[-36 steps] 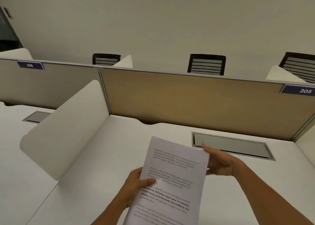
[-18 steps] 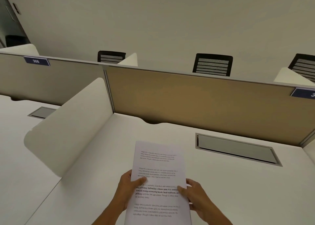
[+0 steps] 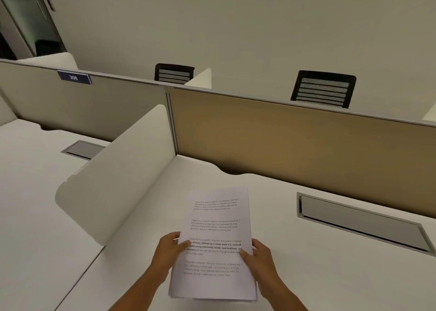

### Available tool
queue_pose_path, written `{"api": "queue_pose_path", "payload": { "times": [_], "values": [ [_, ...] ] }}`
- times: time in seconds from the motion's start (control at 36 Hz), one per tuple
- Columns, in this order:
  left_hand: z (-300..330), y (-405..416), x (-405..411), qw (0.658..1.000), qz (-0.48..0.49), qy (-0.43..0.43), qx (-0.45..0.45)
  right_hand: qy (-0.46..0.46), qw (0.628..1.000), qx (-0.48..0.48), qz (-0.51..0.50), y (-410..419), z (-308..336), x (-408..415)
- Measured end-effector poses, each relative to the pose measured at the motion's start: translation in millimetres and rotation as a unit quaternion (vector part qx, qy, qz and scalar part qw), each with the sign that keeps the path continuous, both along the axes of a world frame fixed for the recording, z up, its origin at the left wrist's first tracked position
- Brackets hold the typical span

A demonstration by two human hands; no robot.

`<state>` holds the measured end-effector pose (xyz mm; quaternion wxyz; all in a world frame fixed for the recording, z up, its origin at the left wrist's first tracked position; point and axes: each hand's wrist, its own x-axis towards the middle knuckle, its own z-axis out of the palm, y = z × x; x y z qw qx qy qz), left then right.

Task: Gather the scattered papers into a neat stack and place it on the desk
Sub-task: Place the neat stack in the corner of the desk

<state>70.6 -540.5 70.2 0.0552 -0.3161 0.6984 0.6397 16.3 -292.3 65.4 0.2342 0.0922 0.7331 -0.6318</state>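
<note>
A stack of white printed papers (image 3: 215, 230) is held lengthwise over the white desk (image 3: 295, 251), its edges nearly aligned. My left hand (image 3: 168, 251) grips the stack's left edge, thumb on top of the text. My right hand (image 3: 260, 256) grips the right edge the same way, thumb on the page. Whether the stack's near end touches the desk cannot be told.
A white curved side divider (image 3: 118, 178) stands to the left of the papers. A tan back panel (image 3: 295, 141) closes the desk's far side. A grey cable hatch (image 3: 361, 221) lies in the desk at right. Black chair backs (image 3: 323, 89) show beyond the panel.
My right hand came down from the stack's upper right corner to its right edge, and the tilted stack now lies straight between both hands. The view has swung left.
</note>
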Motion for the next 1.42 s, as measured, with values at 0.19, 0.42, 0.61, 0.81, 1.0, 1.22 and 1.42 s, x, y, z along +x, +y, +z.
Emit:
{"api": "queue_pose_path", "payload": {
  "times": [0.19,0.42,0.61,0.81,1.0,1.22,1.42],
  "values": [
    [-9.0,-42.3,-28.3,1.000,-0.007,-0.017,-0.012,-0.022,1.000,-0.010,0.000,-44.9,-13.6,-33.0],
    [-31.9,-81.8,-67.3,0.999,-0.007,-0.039,-0.008,-0.056,0.998,-0.003,-0.010,-93.4,-29.8,-64.7],
    [-54.0,-115.1,-106.5,0.999,-0.002,-0.042,-0.030,-0.076,0.997,0.011,-0.031,-133.2,-44.4,-96.5],
    [-73.0,-147.7,-146.2,0.997,0.004,-0.047,-0.067,-0.103,0.993,0.006,-0.055,-169.1,-69.3,-130.2],
    [-99.6,-174.8,-171.6,0.995,0.006,-0.048,-0.083,-0.118,0.991,0.014,-0.059,-199.0,-95.7,-159.9],
    [-124.5,-205.8,-207.9,0.995,0.001,-0.028,-0.098,-0.125,0.991,0.006,-0.057,-227.6,-111.8,-199.1],
    [-137.4,-220.3,-236.9,0.992,-0.009,-0.025,-0.126,-0.132,0.990,0.026,-0.045,-243.6,-119.6,-228.2]
  ]
}}
